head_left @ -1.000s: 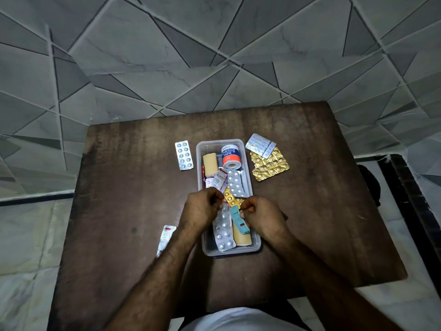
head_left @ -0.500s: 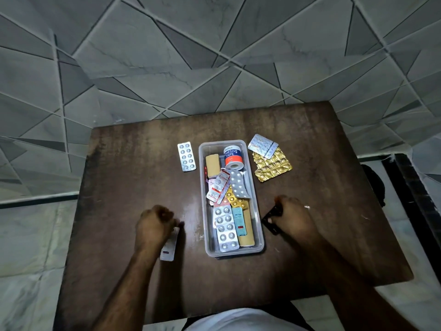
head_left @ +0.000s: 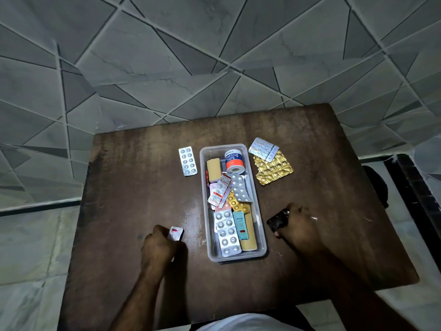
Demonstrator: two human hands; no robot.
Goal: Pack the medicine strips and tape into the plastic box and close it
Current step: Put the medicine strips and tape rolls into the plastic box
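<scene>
A clear plastic box [head_left: 262, 237] stands open at the middle of the brown table [head_left: 133, 187]. It holds several medicine strips and a roll of adhesive tape [head_left: 234, 161] at its far end. My left hand [head_left: 158, 247] is closed on a small white strip [head_left: 175, 233] left of the box. My right hand [head_left: 301, 226] grips a dark strip [head_left: 278, 220] right of the box. On the table, a silver strip [head_left: 188, 161] lies left of the box. A gold strip [head_left: 273, 170] and a silver strip [head_left: 263, 149] lie to its right.
The table stands against a grey tiled wall [head_left: 191, 56], with pale floor tiles on both sides. Bare table surface surrounds the box. No lid is in view.
Both hands left the box, where they met a second ago, and went outward. The left one closed on the white strip and raised its end; the right one took the dark strip.
</scene>
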